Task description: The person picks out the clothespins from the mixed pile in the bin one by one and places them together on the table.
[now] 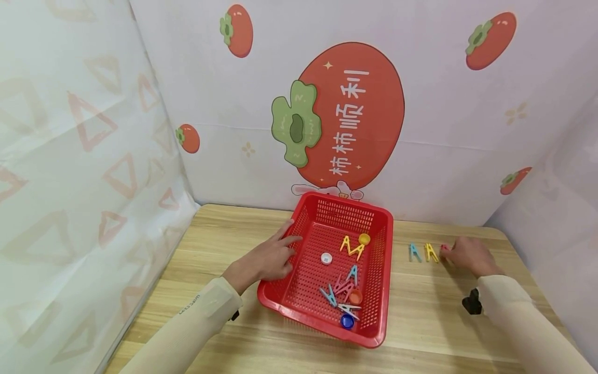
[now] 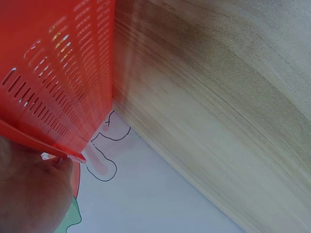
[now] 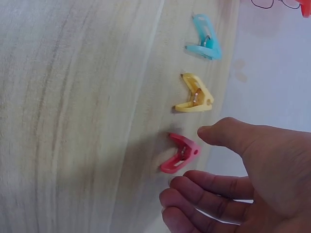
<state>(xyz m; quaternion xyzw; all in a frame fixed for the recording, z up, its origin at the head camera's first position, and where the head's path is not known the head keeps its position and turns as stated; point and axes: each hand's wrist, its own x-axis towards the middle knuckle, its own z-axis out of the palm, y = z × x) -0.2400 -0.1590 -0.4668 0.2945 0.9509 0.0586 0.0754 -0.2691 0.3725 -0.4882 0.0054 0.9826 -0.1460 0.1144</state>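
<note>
My left hand point(image 1: 275, 257) grips the left rim of a red plastic basket point(image 1: 389, 270), its fingers over the edge; the left wrist view shows the hand point(image 2: 36, 187) at the rim beside the slotted wall. On the right of the table, my right hand point(image 1: 472, 255) is at a pink clothespin point(image 3: 181, 153). Thumb and fingers are spread on either side of this clothespin in the right wrist view, without closing on it. A yellow clothespin point(image 1: 431, 252) and a light blue clothespin point(image 1: 414, 252) lie beside it in a row.
Inside the basket are yellow clothespins point(image 1: 345, 243), several other coloured clothespins, and bottle caps: white point(image 1: 326, 258), yellow point(image 1: 364, 239), orange point(image 1: 355, 297) and blue point(image 1: 347, 321). The wooden table point(image 1: 224, 228) ends at a printed cloth backdrop point(image 1: 434, 176).
</note>
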